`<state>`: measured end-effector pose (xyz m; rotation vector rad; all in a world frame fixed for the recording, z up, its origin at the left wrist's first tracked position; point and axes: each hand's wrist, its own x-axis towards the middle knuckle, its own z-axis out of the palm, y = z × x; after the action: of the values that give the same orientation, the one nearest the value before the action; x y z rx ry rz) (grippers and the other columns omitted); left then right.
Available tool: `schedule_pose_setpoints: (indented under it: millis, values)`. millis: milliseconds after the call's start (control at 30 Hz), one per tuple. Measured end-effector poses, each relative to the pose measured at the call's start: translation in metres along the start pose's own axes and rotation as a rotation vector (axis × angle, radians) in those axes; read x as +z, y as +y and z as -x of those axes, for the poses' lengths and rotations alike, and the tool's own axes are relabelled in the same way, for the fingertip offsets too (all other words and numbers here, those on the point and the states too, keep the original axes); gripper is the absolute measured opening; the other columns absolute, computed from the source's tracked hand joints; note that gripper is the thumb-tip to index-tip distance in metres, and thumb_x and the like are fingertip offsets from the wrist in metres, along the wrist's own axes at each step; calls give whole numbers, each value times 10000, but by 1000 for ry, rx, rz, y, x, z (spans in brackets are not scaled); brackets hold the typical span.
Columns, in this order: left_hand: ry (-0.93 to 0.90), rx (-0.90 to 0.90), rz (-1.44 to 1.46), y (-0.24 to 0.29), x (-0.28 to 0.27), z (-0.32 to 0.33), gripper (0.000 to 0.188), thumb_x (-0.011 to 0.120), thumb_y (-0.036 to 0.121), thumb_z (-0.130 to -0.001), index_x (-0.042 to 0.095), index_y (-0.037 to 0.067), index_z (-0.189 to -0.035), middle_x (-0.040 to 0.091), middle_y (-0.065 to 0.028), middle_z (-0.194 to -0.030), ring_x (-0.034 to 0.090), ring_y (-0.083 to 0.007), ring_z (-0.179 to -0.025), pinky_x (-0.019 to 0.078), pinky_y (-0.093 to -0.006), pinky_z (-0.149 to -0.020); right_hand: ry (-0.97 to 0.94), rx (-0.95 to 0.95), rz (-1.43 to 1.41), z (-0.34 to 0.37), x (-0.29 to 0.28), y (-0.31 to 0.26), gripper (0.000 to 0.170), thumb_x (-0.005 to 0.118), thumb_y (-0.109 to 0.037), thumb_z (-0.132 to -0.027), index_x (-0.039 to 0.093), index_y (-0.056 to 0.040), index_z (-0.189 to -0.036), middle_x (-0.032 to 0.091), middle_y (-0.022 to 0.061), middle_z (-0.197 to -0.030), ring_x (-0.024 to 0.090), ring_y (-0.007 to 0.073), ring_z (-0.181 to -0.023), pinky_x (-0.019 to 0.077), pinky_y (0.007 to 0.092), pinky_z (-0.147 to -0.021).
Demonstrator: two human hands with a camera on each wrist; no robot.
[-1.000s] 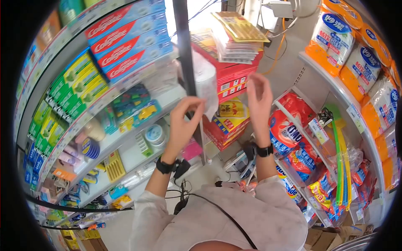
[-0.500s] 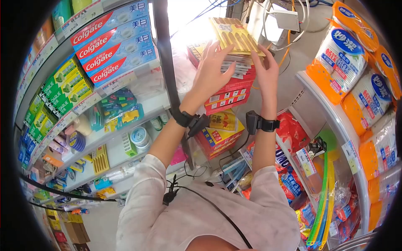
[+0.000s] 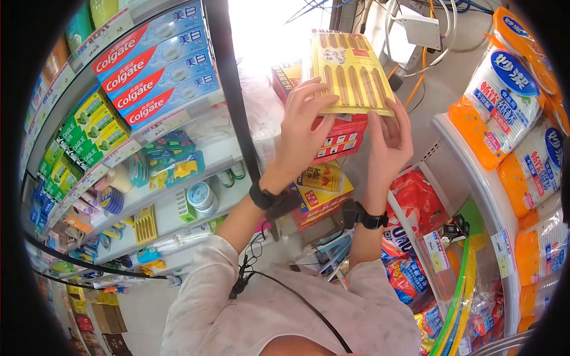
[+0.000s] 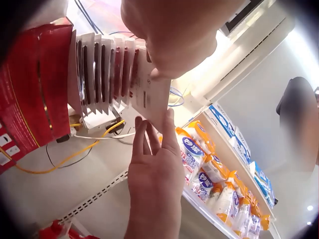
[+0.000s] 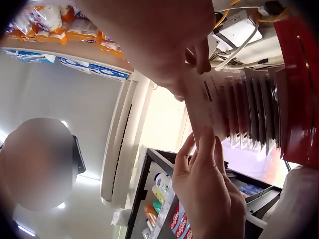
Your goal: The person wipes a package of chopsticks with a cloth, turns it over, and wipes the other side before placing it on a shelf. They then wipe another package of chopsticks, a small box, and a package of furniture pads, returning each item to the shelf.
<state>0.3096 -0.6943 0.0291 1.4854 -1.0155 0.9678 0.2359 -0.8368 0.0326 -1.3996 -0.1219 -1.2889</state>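
Note:
A flat yellow blister pack (image 3: 350,77) with long slim brown pieces in a row lies on top of a stack of similar packs in the head view. My left hand (image 3: 306,127) pinches its near left corner, with fingers over the top and the thumb below. My right hand (image 3: 392,139) pinches its near right corner. The near edge is raised towards me. The stacked packs (image 4: 102,74) show edge-on in the left wrist view, between the held pack and a red carton (image 4: 37,89). In the right wrist view, the pack's pale back (image 5: 199,107) spans between both hands.
Left stands a shelf with Colgate boxes (image 3: 157,71) behind a dark post (image 3: 234,89). Right is a shelf of orange-and-white packs (image 3: 493,107), with detergent bags (image 3: 409,273) below. A white box (image 3: 418,32) with loose cables lies beyond, and another carton (image 3: 320,190) sits under the stack.
Both hands have reached forward from empty air to the stack and taken hold of the top yellow pack. Its near edge has tilted up towards me.

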Motion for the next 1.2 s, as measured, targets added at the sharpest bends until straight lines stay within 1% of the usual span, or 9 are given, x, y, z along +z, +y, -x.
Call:
schedule_pose_setpoints:
  millis: [467, 500, 600, 667, 733, 767, 867, 1000, 1200]
  values:
    - [44, -143, 363, 47, -45, 40, 216, 669, -93, -899, 639, -5, -1094, 460, -210, -1440, 437, -407, -1440, 383, -482, -1173, 133, -164, 141, 105, -5, -21, 477, 741, 153, -791, 614, 6, -1226, 441, 221, -1484, 538, 342, -1346, 544, 415, -1063]
    - [94, -163, 347, 52, -53, 41, 340, 657, -109, -904, 613, -10, -1226, 428, -217, -1486, 413, -372, -1458, 367, -467, -1187, 116, -207, 171, 114, -3, -21, 518, 780, 117, -779, 601, -28, -1243, 411, 234, -1509, 529, 364, -1352, 547, 426, -1059]
    - [177, -539, 940, 79, -105, 46, 523, 652, -118, -904, 540, 17, -1397, 422, -160, -1518, 371, -268, -1485, 376, -381, -1169, 106, -308, 207, 154, 18, -35, 561, 803, 96, -778, 582, -50, -1272, 387, 243, -1521, 499, 400, -1370, 536, 457, -1074]
    - [-26, -518, 937, 67, -152, 67, 639, 628, -135, -916, 428, 2, -1507, 359, -147, -1572, 359, -256, -1486, 379, -370, -1174, 56, -366, 299, 181, 35, -50, 436, 700, 58, -900, 549, -62, -1291, 370, 238, -1557, 597, 339, -1267, 577, 384, -996]
    - [-161, -406, 801, 63, -201, 89, 626, 634, -145, -914, 421, -36, -1493, 305, -162, -1616, 363, -291, -1485, 411, -383, -1158, 11, -425, 277, 213, 54, -64, 438, 721, 49, -892, 551, -68, -1278, 358, 247, -1563, 586, 352, -1277, 580, 389, -992]
    - [-101, -626, 955, 74, -229, 102, 613, 634, -146, -915, 450, -23, -1487, 322, -151, -1600, 387, -276, -1471, 445, -370, -1129, -68, -524, 362, 230, 57, -67, 476, 740, 50, -875, 533, -77, -1284, 344, 260, -1569, 547, 388, -1324, 576, 433, -1014]
    - [-177, -529, 729, 77, -310, 139, 583, 639, -137, -917, 486, -21, -1467, 300, -139, -1611, 419, -262, -1444, 452, -374, -1129, -134, -272, 151, 298, 95, -91, 524, 759, 37, -863, 498, -76, -1303, 346, 259, -1560, 527, 410, -1344, 558, 476, -1048]
    - [-400, -539, 541, 95, -404, 162, 557, 650, -74, -933, 565, 98, -1456, 521, -134, -1466, 554, -273, -1325, 488, -388, -1068, -208, -130, 115, 362, 113, -128, 653, 807, 81, -746, 485, -56, -1297, 397, 243, -1473, 501, 400, -1353, 547, 487, -1064]
    - [-580, -647, 521, 95, -512, 225, 534, 660, -27, -926, 612, 179, -1416, 613, -106, -1306, 625, -279, -1169, 505, -361, -991, -484, 519, -53, 410, 146, -162, 832, 775, 93, -802, 327, -22, -1493, 593, 122, -1249, 603, 223, -1201, 519, 335, -1013]
